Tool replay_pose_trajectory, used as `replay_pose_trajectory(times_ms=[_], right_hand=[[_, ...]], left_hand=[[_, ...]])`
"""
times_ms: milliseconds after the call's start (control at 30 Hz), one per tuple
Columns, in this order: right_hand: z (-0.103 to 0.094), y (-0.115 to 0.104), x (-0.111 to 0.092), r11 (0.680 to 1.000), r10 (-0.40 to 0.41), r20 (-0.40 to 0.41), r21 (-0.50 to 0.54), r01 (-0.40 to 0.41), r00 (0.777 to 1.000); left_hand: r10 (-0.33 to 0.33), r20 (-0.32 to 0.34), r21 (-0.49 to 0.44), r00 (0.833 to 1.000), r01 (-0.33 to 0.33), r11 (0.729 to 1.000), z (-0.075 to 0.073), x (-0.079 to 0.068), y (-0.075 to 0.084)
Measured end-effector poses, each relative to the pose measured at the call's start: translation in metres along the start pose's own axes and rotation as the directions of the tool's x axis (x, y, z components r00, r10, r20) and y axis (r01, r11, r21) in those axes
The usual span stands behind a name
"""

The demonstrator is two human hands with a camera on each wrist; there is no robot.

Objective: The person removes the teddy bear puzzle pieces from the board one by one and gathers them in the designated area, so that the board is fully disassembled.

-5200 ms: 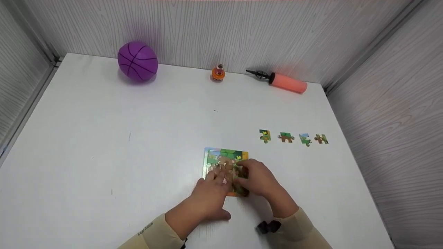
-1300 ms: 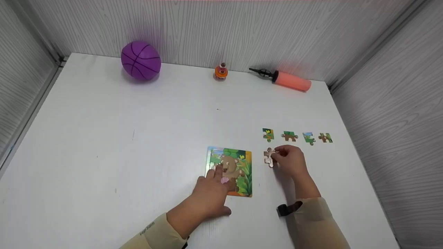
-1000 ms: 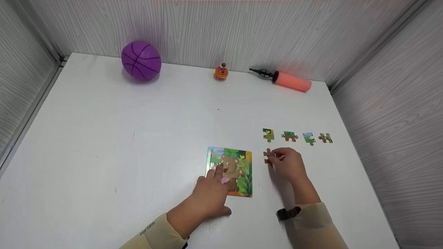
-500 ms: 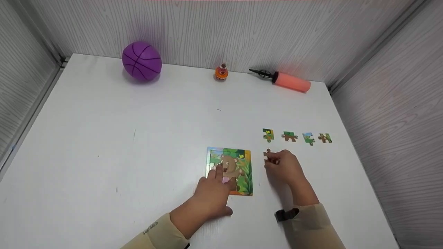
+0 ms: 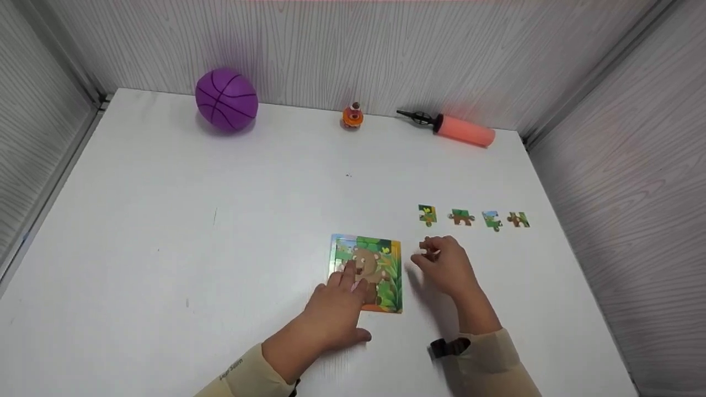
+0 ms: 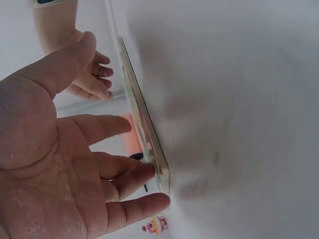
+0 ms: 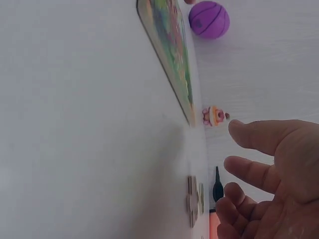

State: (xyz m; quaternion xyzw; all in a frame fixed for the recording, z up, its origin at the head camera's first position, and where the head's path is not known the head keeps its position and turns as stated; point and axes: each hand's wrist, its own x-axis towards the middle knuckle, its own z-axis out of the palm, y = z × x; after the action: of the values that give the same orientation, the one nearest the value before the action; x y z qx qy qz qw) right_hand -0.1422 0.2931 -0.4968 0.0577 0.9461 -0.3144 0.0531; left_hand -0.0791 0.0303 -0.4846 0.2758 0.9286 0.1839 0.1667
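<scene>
Touching the puzzle (image 5: 391, 284), the left hand (image 5: 333, 314) is unclenched, like the right hand (image 5: 448, 267) beside a piece (image 5: 423, 246).

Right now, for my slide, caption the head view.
Left hand rests on a square, multicoloured bear puzzle; right hand beside it.

Glossy puzzle (image 5: 392, 275), smooth table (image 5: 265, 209), plastic-looking ball (image 5: 227, 99) and pump (image 5: 466, 131), wood-grained wall (image 5: 320, 49), matt cloth sleeve (image 5: 493, 361)

Left hand (image 5: 335, 309) spread, right hand (image 5: 448, 268) loosely curled
</scene>
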Motion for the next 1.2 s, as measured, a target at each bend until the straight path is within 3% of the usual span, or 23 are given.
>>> replay_pose_trajectory(times_ms=[167, 300, 467, 667, 833, 1200], right_hand=[[0.021, -0.027, -0.008, 0.996, -0.094, 0.078, -0.004, 0.094, 0.993], [0.039, -0.049, -0.011, 0.981, -0.195, 0.185, 0.021, 0.195, 0.963], [0.052, -0.067, -0.008, 0.967, -0.252, 0.276, 0.042, 0.250, 0.928], [0.067, -0.077, -0.006, 0.957, -0.285, 0.292, 0.040, 0.286, 0.913], [0.072, -0.079, -0.011, 0.958, -0.283, 0.267, 0.025, 0.287, 0.921], [0.077, -0.076, -0.010, 0.983, -0.174, 0.250, 0.095, 0.155, 0.953]], left_hand=[[0.039, 0.087, 0.036, 0.995, -0.042, 0.998, 0.001, -0.009, 0.007], [0.050, 0.137, 0.058, 0.989, -0.058, 0.997, 0.001, -0.014, 0.010], [0.058, 0.150, 0.110, 0.987, -0.075, 0.991, 0.002, -0.014, 0.013], [0.054, 0.138, 0.179, 0.989, -0.079, 0.981, 0.007, -0.016, 0.014], [0.056, 0.124, 0.211, 0.991, -0.081, 0.974, 0.011, -0.017, 0.016], [0.051, 0.117, 0.247, 0.992, -0.078, 0.966, 0.010, -0.015, 0.019]])
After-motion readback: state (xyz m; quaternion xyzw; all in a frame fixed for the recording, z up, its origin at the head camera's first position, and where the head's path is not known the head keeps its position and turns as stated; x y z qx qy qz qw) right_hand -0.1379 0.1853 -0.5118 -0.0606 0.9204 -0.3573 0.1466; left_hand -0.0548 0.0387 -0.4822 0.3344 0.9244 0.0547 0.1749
